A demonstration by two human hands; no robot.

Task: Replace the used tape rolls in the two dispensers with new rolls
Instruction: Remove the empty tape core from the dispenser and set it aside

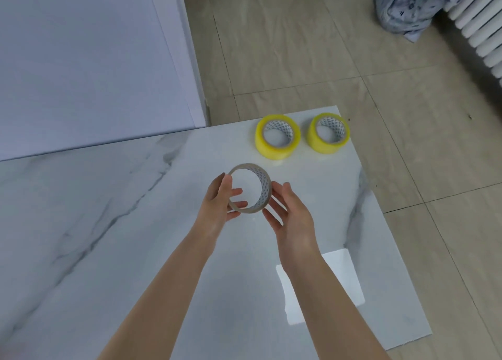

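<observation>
An empty cardboard tape core [264,188] with a patterned inside is held above the marble table [108,223]. My left hand [221,199] grips its left rim, thumb outside and fingers reaching through the ring. My right hand [288,213] touches its right side with nearly straight fingers. Two full yellow tape rolls lie flat near the table's far edge: the left roll [277,136] and the right roll [328,133]. No dispenser is in view.
A white wall panel [81,60] stands at the far left behind the table. Beige floor tiles [298,47] lie beyond and to the right. A crumpled grey bag [407,6] and a white radiator [480,28] sit at the top right.
</observation>
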